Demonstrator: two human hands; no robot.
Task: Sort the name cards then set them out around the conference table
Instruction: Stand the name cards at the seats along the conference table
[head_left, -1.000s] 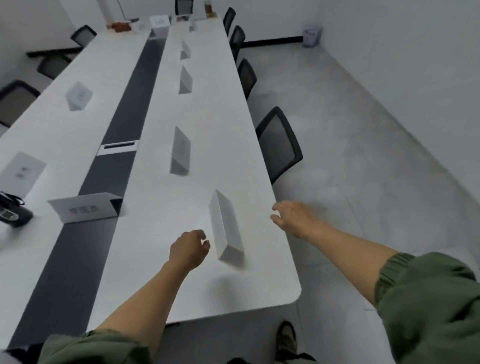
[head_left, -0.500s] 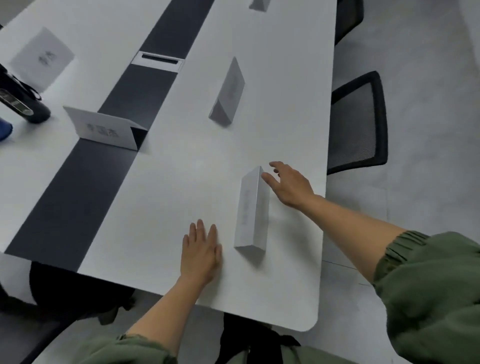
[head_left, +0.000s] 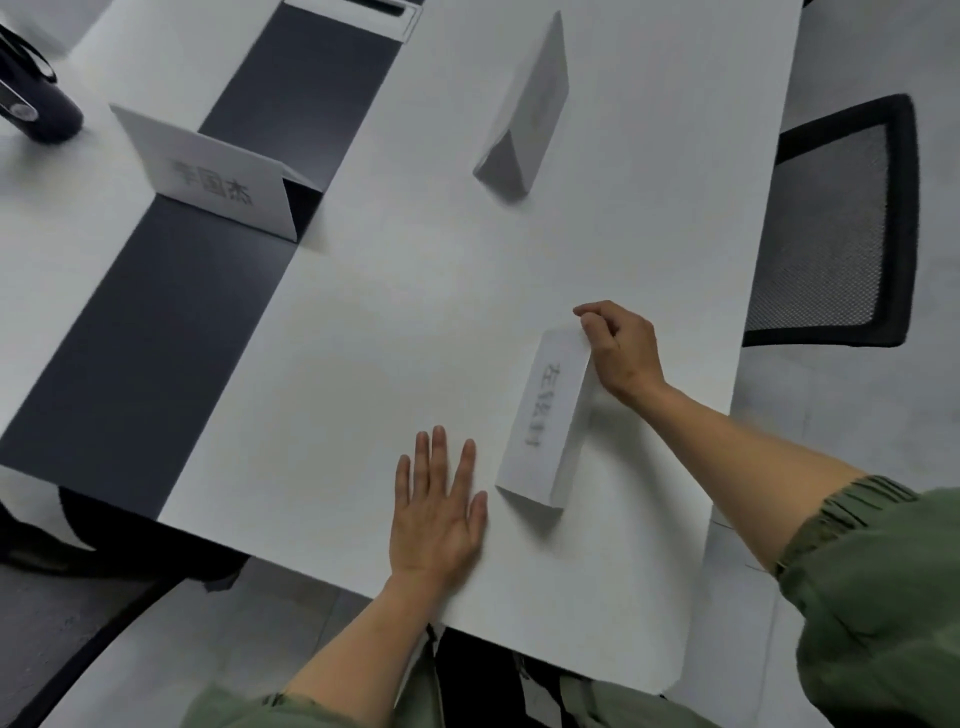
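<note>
White and long, the table fills most of the view, with a dark strip down its middle; its far end is cut off at the top, and a dark object at the upper left is only half in view and hard to name. Printing on the nearest name card is blurred, and I cannot read it; the second card, further along the same side, shows no readable text; the third card stands across the dark strip, its characters soft. A black mesh chair stands just beside the right edge of the table, partly cut by the frame.

Between the cards the white surface is bare — there is open room to the left of the nearest card and beyond it; this card stands near the rounded corner, close to the near edge.

The left hand lies flat on the table just beside the card, fingers spread and released, holding nothing. The right hand is at the far end of the card — its fingers curled and pinching the upper edge there.
</note>
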